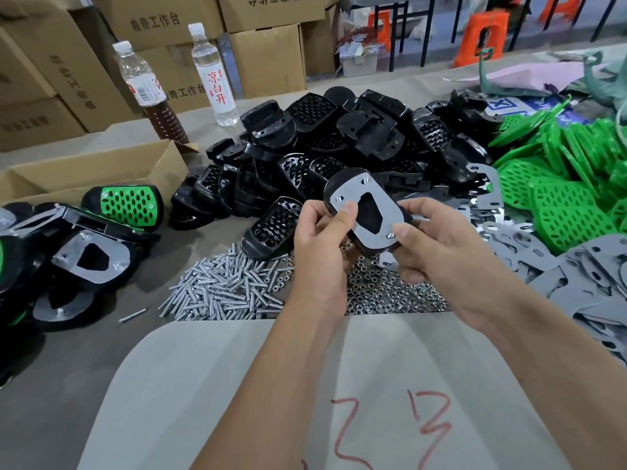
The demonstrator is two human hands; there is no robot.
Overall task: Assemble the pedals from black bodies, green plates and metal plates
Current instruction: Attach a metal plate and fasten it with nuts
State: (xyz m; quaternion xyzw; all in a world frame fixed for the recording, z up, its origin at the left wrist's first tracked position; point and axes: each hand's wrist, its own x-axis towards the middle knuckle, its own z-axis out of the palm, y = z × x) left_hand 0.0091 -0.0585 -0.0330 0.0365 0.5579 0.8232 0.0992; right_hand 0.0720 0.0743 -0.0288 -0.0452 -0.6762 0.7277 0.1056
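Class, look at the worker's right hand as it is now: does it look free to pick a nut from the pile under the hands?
Probably not yet. The right hand pinches the pedal at a bolt, sharing the hold with the left hand. The pile of nuts lies uncovered just below, so letting go would free the way.

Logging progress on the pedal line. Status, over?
Left hand and right hand both grip one pedal, metal plate up, bolts through it. Nothing in the way.
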